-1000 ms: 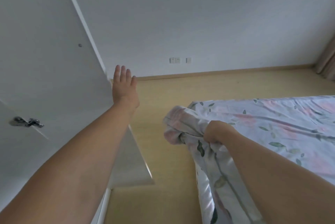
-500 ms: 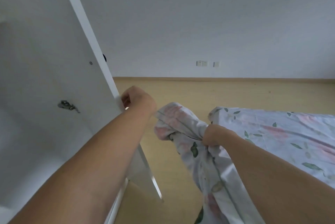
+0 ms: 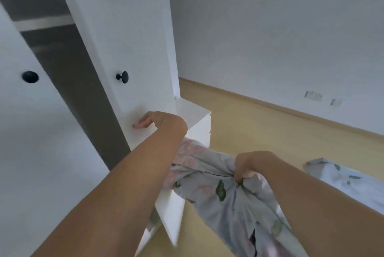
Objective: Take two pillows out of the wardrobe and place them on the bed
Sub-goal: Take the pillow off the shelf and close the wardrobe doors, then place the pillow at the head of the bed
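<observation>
- Right hand (image 3: 248, 166) fisted tight on bunched corner of pillow (image 3: 224, 190).
- Pillow: grey-white floral case, pink blooms, green leaves; hangs crumpled just right of wardrobe (image 3: 124, 48), over floor.
- Left hand (image 3: 158, 120) loosely curled, holding nothing, fingertips on wardrobe door below knob (image 3: 122, 77); forearm crosses pillow.
- Bed (image 3: 342, 182) well right of wardrobe.

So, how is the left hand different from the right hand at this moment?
The left hand reaches forward to the white wardrobe door, while the right hand stays lower, away from it. The left hand's fingers are loosely curled with the fingertips at the door and hold nothing; the right hand is a closed fist gripping the floral pillow. Both are bare, with bare forearms.
</observation>
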`<act>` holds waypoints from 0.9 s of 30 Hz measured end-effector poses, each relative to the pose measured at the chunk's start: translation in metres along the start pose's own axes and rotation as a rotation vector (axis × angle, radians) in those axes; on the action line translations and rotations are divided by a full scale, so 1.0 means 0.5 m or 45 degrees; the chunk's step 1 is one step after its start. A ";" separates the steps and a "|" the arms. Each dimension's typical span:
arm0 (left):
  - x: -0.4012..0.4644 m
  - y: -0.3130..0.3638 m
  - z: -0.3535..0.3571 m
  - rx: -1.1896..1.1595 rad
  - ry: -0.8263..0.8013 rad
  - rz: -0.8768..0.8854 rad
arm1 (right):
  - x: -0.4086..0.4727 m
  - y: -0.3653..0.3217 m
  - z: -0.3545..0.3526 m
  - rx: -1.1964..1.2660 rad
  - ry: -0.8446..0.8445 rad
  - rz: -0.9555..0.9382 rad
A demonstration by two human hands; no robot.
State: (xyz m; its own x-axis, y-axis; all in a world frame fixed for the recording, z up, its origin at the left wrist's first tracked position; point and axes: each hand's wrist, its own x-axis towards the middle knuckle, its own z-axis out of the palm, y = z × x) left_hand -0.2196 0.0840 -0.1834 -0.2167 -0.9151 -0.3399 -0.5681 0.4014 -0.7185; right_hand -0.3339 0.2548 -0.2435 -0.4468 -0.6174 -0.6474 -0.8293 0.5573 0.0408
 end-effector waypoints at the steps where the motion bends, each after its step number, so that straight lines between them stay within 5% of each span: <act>1: 0.008 -0.024 0.024 -0.086 0.005 -0.065 | 0.002 -0.026 -0.010 -0.053 -0.012 -0.042; 10: 0.127 -0.122 0.207 -0.300 0.245 -0.030 | 0.047 -0.229 -0.070 -0.393 -0.054 -0.293; 27: 0.242 -0.177 0.197 -0.674 0.502 -0.076 | 0.166 -0.366 -0.181 -0.524 0.085 -0.442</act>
State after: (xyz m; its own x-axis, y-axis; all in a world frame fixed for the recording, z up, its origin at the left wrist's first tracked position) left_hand -0.1173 -0.0587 -0.2205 -0.3899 -0.9208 0.0107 -0.8798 0.3691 -0.2997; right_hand -0.2497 0.0514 -0.2360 -0.1326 -0.7681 -0.6265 -0.9889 0.0593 0.1365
